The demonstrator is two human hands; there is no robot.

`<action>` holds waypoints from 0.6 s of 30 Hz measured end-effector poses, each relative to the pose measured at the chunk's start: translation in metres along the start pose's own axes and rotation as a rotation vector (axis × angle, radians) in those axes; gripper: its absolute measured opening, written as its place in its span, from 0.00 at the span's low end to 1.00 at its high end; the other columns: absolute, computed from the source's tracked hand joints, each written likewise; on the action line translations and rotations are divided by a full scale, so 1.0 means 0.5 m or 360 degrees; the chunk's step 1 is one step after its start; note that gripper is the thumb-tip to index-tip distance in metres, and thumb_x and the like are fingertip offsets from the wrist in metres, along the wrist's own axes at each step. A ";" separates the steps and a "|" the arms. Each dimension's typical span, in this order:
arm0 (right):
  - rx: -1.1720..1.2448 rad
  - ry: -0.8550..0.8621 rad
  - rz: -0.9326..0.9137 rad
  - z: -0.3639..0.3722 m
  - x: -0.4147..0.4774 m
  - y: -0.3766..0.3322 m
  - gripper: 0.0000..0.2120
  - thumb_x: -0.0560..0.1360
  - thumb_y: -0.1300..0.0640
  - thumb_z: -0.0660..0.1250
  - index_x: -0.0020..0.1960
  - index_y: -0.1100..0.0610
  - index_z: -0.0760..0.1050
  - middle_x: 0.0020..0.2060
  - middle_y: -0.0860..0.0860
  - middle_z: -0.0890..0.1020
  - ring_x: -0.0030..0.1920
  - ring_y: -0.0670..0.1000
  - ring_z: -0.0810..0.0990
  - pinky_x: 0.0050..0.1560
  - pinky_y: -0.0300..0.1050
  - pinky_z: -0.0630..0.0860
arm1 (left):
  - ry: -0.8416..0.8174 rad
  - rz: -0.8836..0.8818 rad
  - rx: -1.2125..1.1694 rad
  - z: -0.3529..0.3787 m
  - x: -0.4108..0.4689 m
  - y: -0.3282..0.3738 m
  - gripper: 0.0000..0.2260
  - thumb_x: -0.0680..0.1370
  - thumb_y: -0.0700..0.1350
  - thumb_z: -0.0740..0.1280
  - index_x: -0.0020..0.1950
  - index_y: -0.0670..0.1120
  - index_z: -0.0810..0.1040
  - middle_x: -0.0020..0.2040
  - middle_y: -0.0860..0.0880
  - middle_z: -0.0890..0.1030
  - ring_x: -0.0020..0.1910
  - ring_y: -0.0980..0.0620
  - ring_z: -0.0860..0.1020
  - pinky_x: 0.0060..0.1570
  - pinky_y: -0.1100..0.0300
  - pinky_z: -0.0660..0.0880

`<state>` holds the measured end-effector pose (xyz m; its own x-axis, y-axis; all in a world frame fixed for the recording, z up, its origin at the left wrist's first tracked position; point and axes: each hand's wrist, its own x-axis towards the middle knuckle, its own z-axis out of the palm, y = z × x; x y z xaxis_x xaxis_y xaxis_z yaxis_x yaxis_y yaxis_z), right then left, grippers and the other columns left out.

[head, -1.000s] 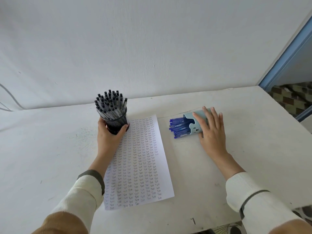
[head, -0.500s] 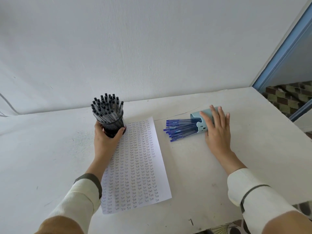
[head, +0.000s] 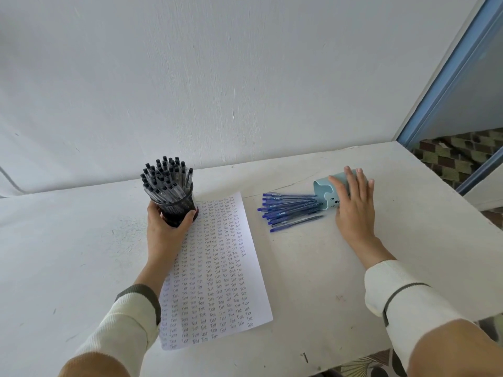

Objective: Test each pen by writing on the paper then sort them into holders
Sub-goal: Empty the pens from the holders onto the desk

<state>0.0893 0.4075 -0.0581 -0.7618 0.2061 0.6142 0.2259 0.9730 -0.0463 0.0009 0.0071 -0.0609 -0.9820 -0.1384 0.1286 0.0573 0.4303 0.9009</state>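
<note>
The left hand (head: 166, 229) wraps around the lower part of a black mesh holder (head: 178, 210), thumb on one side and fingers on the other, so its grip is closed on the holder. The holder stands upright on the white tabletop (head: 68, 254), at the far left corner of the paper (head: 215, 270), and is packed full of black-capped pens (head: 166, 178) that fan out above its rim.

The paper lies flat between the two arms, its long side running away from the person, tilted a little. Rows of the handwritten word "Test" cover nearly the whole sheet. The left forearm, in a white ribbed sleeve (head: 128, 322) with a dark cuff band, crosses the sheet's left edge.

To the right of the paper, a light blue holder (head: 325, 190) with a small face drawn on it lies on its side, its mouth facing the paper. A bundle of blue pens (head: 288, 210) spills out of that mouth onto the tabletop, tips pointing left; a few have slid nearly free. The right hand (head: 353, 208) rests flat on top of the blue holder, fingers spread and extended over it, pressing rather than wrapping, so its grip is open.

A white wall rises behind the tabletop, and a blue frame (head: 446, 77) shows at far right.
</note>
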 end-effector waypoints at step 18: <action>0.1820 -0.0296 0.0589 -0.036 0.134 -0.248 0.41 0.65 0.56 0.81 0.71 0.51 0.62 0.63 0.48 0.73 0.61 0.49 0.76 0.59 0.39 0.76 | -0.0014 -0.0010 -0.0059 0.001 0.001 0.000 0.35 0.70 0.54 0.77 0.71 0.52 0.62 0.65 0.52 0.75 0.62 0.52 0.76 0.59 0.52 0.77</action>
<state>0.0213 0.2988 0.0029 -0.8612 0.4112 0.2988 -0.1462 0.3625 -0.9204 0.0001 0.0073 -0.0609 -0.9839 -0.1328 0.1194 0.0578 0.3962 0.9163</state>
